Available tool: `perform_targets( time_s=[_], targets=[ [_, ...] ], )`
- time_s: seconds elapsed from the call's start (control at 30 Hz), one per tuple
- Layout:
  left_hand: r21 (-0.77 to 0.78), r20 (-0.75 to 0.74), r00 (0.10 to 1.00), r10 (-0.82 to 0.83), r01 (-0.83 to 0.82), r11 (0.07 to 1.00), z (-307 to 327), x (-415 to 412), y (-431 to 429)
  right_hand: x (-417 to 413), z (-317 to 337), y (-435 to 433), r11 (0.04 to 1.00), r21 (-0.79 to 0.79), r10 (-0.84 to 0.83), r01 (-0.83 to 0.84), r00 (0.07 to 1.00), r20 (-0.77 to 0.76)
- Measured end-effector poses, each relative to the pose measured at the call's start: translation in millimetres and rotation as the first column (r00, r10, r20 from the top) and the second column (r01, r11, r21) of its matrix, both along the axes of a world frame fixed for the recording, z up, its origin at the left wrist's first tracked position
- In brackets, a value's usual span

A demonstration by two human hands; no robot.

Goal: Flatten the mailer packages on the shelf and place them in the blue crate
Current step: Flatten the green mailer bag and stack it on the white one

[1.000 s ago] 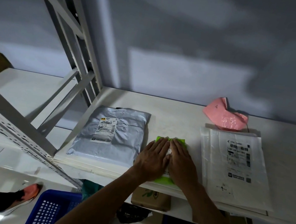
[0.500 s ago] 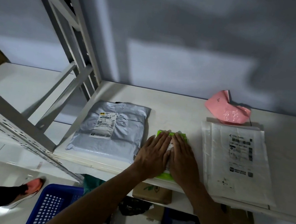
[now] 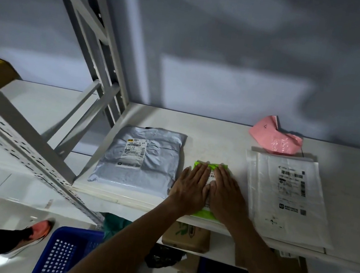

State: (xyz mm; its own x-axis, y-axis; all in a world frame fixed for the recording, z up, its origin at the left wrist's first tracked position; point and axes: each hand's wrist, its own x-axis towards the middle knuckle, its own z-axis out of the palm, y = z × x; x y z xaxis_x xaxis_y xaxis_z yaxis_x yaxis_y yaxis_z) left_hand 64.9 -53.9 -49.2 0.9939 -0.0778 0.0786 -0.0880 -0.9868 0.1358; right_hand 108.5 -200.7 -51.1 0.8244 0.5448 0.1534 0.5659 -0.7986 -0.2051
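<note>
Hands [image 3: 209, 191] flat on green mailer [image 3: 203, 213], lengthwise front-back.

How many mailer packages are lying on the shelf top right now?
4: grey mailer at left, green mailer mid-shelf under both hands, white mailer at right, crumpled pink mailer behind it. More may lie under the white one.

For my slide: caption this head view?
Both hands press a green mailer flat on the shelf.
</note>
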Motion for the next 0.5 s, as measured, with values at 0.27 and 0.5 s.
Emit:
perform_targets(
  time_s=[0.27, 0.5],
  targets=[
    [-0.072, -0.012, 0.999, -0.033, 0.032, 0.997, 21, -5, 1, 7, 6, -3, 0.981, -0.17, 0.098, -0.096, 0.995, 0.001],
    [-0.243, 0.114, 0.988, -0.102, 0.128, 0.962, -3, -26, -4, -28, 7, 7, 0.988, -0.001, 0.154, -0.157, 0.967, 0.202]
  ],
)
